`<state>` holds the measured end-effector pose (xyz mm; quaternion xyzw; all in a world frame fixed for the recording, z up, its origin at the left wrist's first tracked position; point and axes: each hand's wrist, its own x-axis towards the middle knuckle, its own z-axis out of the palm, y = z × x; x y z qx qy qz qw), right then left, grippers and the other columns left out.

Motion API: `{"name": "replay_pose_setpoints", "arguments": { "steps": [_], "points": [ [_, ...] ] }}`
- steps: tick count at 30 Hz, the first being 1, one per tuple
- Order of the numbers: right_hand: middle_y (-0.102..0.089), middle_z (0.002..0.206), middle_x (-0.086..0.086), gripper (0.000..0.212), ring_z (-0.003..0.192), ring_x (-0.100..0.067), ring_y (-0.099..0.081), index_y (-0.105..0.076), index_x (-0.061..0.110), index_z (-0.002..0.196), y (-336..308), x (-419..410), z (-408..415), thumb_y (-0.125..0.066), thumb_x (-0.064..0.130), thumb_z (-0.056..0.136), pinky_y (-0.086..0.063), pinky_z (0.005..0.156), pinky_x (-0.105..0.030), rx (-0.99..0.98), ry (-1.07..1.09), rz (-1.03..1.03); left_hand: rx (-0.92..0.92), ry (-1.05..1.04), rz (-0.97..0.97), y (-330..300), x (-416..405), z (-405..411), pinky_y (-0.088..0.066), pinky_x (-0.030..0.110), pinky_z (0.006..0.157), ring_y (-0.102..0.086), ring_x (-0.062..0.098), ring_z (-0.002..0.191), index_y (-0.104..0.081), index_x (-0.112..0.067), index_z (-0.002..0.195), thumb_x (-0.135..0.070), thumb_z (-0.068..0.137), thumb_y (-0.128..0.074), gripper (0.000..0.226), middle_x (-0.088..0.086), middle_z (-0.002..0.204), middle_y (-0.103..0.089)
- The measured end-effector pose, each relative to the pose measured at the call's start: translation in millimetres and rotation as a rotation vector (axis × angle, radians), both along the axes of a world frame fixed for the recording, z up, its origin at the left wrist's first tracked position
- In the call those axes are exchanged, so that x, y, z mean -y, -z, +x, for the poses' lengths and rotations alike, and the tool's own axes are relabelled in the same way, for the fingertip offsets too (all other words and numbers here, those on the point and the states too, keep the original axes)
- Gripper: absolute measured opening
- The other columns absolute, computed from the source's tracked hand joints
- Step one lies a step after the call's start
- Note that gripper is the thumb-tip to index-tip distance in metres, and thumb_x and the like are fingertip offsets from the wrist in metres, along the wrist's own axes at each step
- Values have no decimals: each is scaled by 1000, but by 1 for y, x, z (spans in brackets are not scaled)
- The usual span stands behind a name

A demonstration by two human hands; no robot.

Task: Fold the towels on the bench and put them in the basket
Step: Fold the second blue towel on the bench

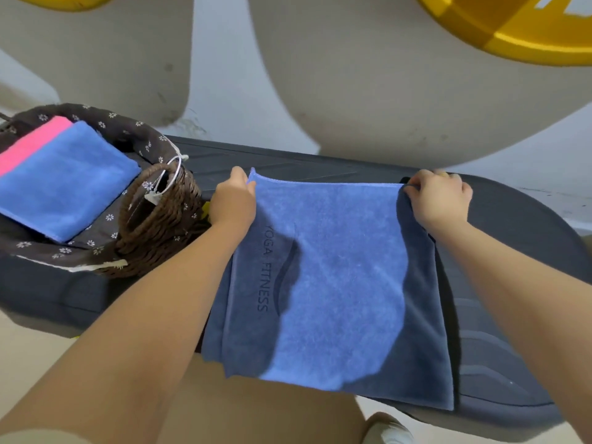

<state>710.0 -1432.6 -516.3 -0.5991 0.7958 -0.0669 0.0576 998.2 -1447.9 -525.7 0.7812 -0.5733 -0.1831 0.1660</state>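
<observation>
A blue towel (333,277) printed "YOGA FITNESS" lies spread across the dark bench (499,331), its near edge hanging over the bench front. My left hand (232,200) pinches the towel's far left corner. My right hand (440,197) pinches its far right corner. To the left, a brown wicker basket (160,225) with a dark flowered lining stands on the bench. Inside it lie a folded blue towel (64,181) and, partly under that, a folded pink towel (32,142).
The basket's handle (144,190) arches up close to my left hand, with a white tag hanging from it. Yellow and grey shapes (512,33) sit on the floor beyond the bench. My knee and a shoe (389,427) show below the bench front.
</observation>
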Motion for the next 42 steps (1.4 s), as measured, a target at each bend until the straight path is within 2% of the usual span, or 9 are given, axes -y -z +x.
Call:
{"name": "replay_pose_setpoints", "arguments": {
  "steps": [3,9,16,21,26,29,32,38,42],
  "points": [
    [-49,125,-21,29,115,-40,-42,-53,3,115,8,-13,2,-43,21,95,-35,92,-45,59,13,-49,-146,-38,-138,0,-9,0,-32,31,62,-47,28,74,-43,0,112,-22,95,-47,28,13,84,-53],
    [-32,145,-13,36,129,-35,-33,-44,4,125,7,-72,11,-45,21,93,-36,101,-48,262,166,-125,-366,137,-186,-3,-57,12,-27,30,59,-44,23,67,-39,-10,93,-14,92,-51,13,-3,59,-43],
    [-33,142,-13,35,124,-35,-38,-43,4,124,3,-135,38,-46,17,92,-36,98,-44,287,232,-63,-566,90,186,3,-101,43,-37,28,53,-55,27,69,-43,-11,90,-26,91,-52,17,15,79,-53],
    [-41,132,-17,28,112,-37,-46,-44,4,119,-10,-181,50,-41,16,93,-39,88,-42,310,301,34,-742,105,470,-23,-140,50,-50,23,58,-56,19,63,-52,-8,90,-28,94,-48,21,9,75,-56],
    [-52,122,-21,30,105,-38,-51,-44,4,121,-20,-222,51,-39,14,94,-43,86,-42,270,321,193,-888,55,634,-30,-181,50,-47,23,63,-60,16,72,-57,-11,100,-22,94,-51,13,3,86,-64],
    [-55,99,-13,30,88,-29,-51,-47,3,115,-19,-232,51,-48,21,90,-41,73,-36,427,501,155,-845,133,511,-26,-193,41,-48,29,67,-62,27,86,-61,-3,99,-8,92,-51,13,11,100,-65],
    [-53,88,-8,31,83,-27,-50,-51,2,106,-18,-235,52,-55,27,87,-39,64,-32,492,519,117,-782,94,331,-21,-193,41,-43,32,68,-58,26,82,-55,-11,80,-7,89,-48,12,11,93,-61],
    [-47,114,-6,69,96,-20,-48,-35,18,133,-15,-260,53,-73,28,77,-40,77,-31,460,158,115,-654,41,195,-11,-201,67,-40,20,40,-47,25,64,-54,-7,77,-10,89,-49,14,9,77,-54],
    [-44,123,-6,50,90,-26,-51,-47,16,119,-8,-275,47,-72,29,78,-43,77,-31,227,-77,183,-546,54,236,-10,-212,71,-38,24,43,-56,18,52,-49,-3,101,-24,90,-55,25,12,89,-60]
  ]
}}
